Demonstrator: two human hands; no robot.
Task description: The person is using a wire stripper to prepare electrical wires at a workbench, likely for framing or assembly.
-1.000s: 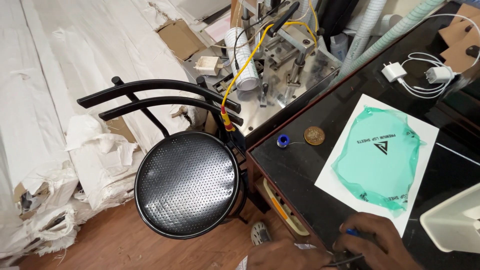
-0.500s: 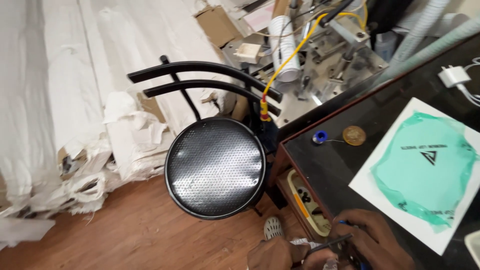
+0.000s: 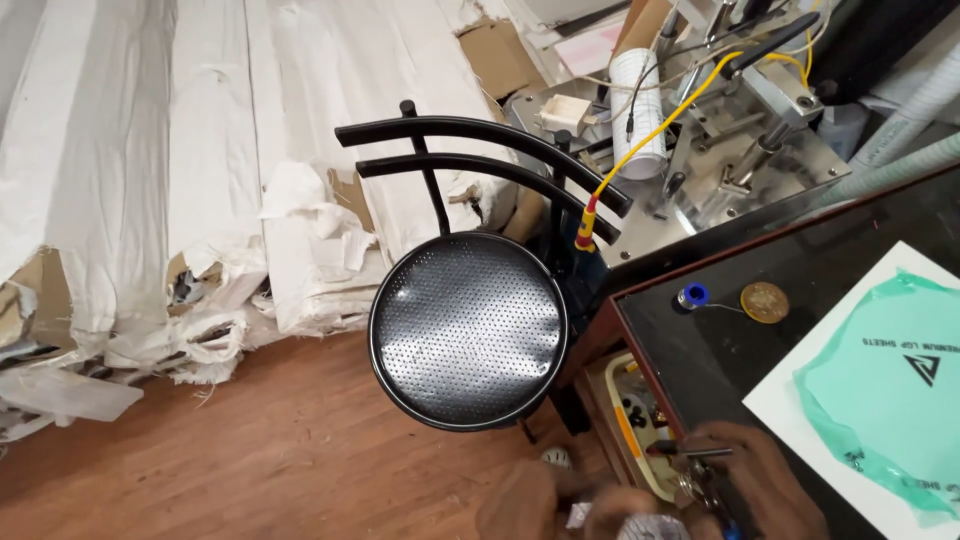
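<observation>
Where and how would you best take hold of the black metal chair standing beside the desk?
Probably the upper curved rail of the black chair, gripped from above. It is a slim bar with open space beneath, so fingers can wrap round it. The round perforated seat is wide and flat, offering only its rim, and the desk crowds its right side.

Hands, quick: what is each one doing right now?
Left hand: blurred, grip cannot be told.
Right hand: closed on a small metal tool.

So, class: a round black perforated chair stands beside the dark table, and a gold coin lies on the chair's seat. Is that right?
Not quite. The head view shows the gold coin on the dark table, next to a small blue spool. The round black perforated chair does stand beside the table; its seat is bare.
</observation>
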